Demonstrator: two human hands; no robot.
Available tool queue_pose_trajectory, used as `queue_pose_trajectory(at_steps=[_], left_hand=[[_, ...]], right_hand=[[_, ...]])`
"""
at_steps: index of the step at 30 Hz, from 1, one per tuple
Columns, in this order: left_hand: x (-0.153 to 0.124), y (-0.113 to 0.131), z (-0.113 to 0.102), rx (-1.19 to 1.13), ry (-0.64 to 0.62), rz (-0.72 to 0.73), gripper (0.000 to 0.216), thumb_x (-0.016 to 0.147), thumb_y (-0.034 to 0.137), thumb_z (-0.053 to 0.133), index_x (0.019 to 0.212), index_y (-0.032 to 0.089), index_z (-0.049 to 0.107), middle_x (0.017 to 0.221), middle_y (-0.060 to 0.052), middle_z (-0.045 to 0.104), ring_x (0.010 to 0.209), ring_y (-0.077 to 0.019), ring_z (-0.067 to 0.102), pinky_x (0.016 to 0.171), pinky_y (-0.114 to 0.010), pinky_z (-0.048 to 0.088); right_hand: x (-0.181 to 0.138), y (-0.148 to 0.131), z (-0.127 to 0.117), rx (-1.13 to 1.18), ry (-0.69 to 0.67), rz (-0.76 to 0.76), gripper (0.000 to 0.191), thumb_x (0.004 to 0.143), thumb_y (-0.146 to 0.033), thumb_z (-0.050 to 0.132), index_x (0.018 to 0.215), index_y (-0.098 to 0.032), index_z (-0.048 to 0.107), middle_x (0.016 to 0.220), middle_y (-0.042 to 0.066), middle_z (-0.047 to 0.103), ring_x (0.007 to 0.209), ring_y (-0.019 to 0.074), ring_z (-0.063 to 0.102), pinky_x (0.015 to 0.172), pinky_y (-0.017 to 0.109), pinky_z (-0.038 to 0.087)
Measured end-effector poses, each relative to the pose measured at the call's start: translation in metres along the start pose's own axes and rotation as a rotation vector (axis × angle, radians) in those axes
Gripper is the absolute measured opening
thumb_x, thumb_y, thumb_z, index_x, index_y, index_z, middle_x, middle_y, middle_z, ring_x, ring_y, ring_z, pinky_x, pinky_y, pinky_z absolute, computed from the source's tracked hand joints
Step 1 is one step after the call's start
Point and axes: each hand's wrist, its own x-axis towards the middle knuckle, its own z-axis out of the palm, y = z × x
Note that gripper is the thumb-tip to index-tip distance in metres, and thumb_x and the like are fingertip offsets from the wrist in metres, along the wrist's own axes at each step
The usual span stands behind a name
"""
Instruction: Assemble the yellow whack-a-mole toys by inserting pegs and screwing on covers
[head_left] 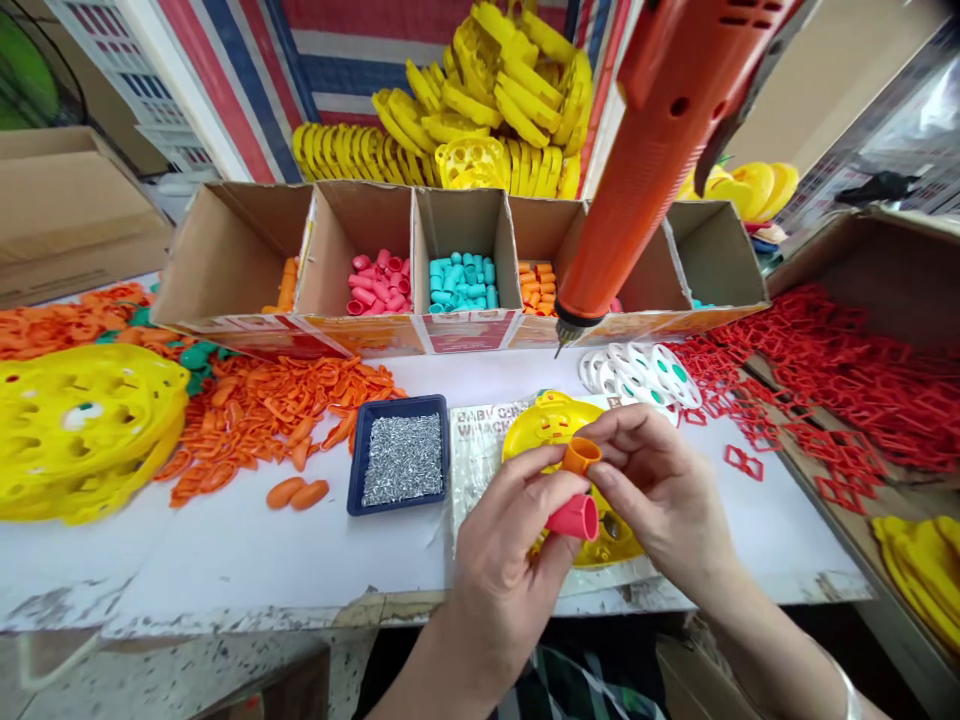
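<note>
My left hand [499, 545] is closed around a pink plastic tube [576, 518], whose open end points right. Its index finger also touches an orange plastic tube [581, 456] just above. The fingertips of my right hand [667, 490] pinch that orange tube from the other side. Beneath both hands lies a round yellow plastic toy shell [529, 437], partly covered by my fingers. It rests on a printed plastic sheet [472, 450] on the white table [405, 565].
An orange electric screwdriver [637, 190] hangs bit-down above the table. Behind is a divided cardboard box [465, 335] of coloured tubes. A blue tray [360, 470] of screws stands left, beside orange pieces [247, 415]. Red frames [817, 400] and white discs [630, 370] lie right.
</note>
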Motion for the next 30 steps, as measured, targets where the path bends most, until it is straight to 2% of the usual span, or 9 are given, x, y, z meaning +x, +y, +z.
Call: queue_pose_trajectory(at_steps=[3, 9, 12, 18, 21, 24, 25, 27, 30], left_hand=[[0.000, -0.003, -0.001, 0.023, -0.054, 0.030, 0.024, 0.094, 0.010, 0.058, 0.116, 0.020, 0.060, 0.117, -0.006, 0.069, 0.114, -0.0138, 0.063, 0.103, -0.025, 0.050], [-0.012, -0.014, -0.001, 0.110, -0.183, 0.090, 0.028, 0.090, 0.007, 0.059, 0.117, 0.017, 0.061, 0.110, -0.007, 0.073, 0.103, -0.0200, 0.068, 0.093, -0.037, 0.057], [-0.016, -0.016, 0.002, 0.140, -0.238, 0.104, 0.025, 0.091, 0.011, 0.058, 0.115, 0.016, 0.061, 0.107, -0.008, 0.073, 0.098, -0.0222, 0.068, 0.092, -0.044, 0.056], [-0.011, -0.013, 0.002, 0.153, -0.253, 0.091, 0.018, 0.093, 0.015, 0.056, 0.111, 0.016, 0.061, 0.094, -0.006, 0.073, 0.086, -0.0218, 0.069, 0.086, -0.045, 0.057], [-0.013, -0.016, 0.002, 0.153, -0.244, 0.078, 0.018, 0.095, 0.020, 0.055, 0.112, 0.015, 0.060, 0.095, -0.008, 0.073, 0.087, -0.0222, 0.069, 0.087, -0.046, 0.057], [-0.015, -0.018, 0.002, 0.115, -0.240, 0.043, 0.021, 0.096, 0.024, 0.056, 0.115, 0.015, 0.058, 0.101, -0.007, 0.074, 0.094, -0.0211, 0.069, 0.097, -0.046, 0.053], [-0.015, -0.018, 0.002, 0.111, -0.228, 0.035, 0.022, 0.097, 0.025, 0.057, 0.117, 0.016, 0.058, 0.104, -0.007, 0.074, 0.096, -0.0206, 0.070, 0.100, -0.046, 0.052], [-0.012, -0.018, 0.003, 0.122, -0.195, 0.038, 0.024, 0.097, 0.027, 0.055, 0.119, 0.016, 0.056, 0.107, -0.008, 0.074, 0.099, -0.0200, 0.069, 0.103, -0.044, 0.050], [-0.007, -0.015, 0.004, 0.133, -0.176, 0.070, 0.018, 0.100, 0.028, 0.050, 0.112, 0.017, 0.057, 0.103, -0.007, 0.074, 0.098, -0.0192, 0.069, 0.102, -0.042, 0.051]], right_hand=[[-0.004, 0.004, -0.009, -0.120, -0.038, -0.023, 0.028, 0.092, -0.018, 0.060, 0.120, -0.025, 0.060, 0.100, 0.004, 0.068, 0.086, 0.0125, 0.068, 0.078, 0.022, 0.057], [0.008, 0.016, -0.047, -0.546, 0.087, -0.050, 0.014, 0.087, -0.024, 0.069, 0.097, -0.020, 0.060, 0.090, 0.003, 0.068, 0.080, 0.0164, 0.066, 0.076, 0.030, 0.054], [0.017, 0.023, -0.049, -0.828, 0.026, -0.101, 0.015, 0.086, -0.027, 0.071, 0.086, -0.019, 0.058, 0.080, 0.001, 0.066, 0.074, 0.0190, 0.062, 0.072, 0.035, 0.048], [0.024, 0.022, -0.042, -1.352, -0.185, -0.232, 0.028, 0.085, -0.040, 0.072, 0.080, -0.016, 0.058, 0.079, 0.006, 0.063, 0.079, 0.0285, 0.058, 0.076, 0.044, 0.042], [0.017, 0.010, -0.050, -1.281, -0.174, -0.246, 0.029, 0.090, -0.045, 0.065, 0.094, -0.016, 0.063, 0.092, 0.009, 0.064, 0.089, 0.0301, 0.058, 0.080, 0.045, 0.042], [0.002, -0.007, -0.054, -0.917, -0.108, -0.204, 0.015, 0.097, -0.034, 0.057, 0.102, -0.020, 0.060, 0.090, 0.003, 0.063, 0.084, 0.0196, 0.058, 0.076, 0.033, 0.046], [-0.004, -0.012, -0.052, -0.785, -0.134, -0.172, 0.010, 0.098, -0.028, 0.056, 0.104, -0.021, 0.059, 0.088, 0.001, 0.062, 0.081, 0.0159, 0.058, 0.074, 0.029, 0.047], [-0.014, -0.019, -0.043, -0.606, -0.238, -0.121, 0.017, 0.097, -0.024, 0.058, 0.114, -0.024, 0.057, 0.090, -0.002, 0.062, 0.081, 0.0118, 0.058, 0.075, 0.022, 0.048], [-0.021, -0.019, -0.026, -0.553, -0.351, -0.144, 0.034, 0.095, -0.025, 0.062, 0.127, -0.027, 0.052, 0.104, -0.001, 0.065, 0.094, 0.0114, 0.060, 0.085, 0.021, 0.046]])
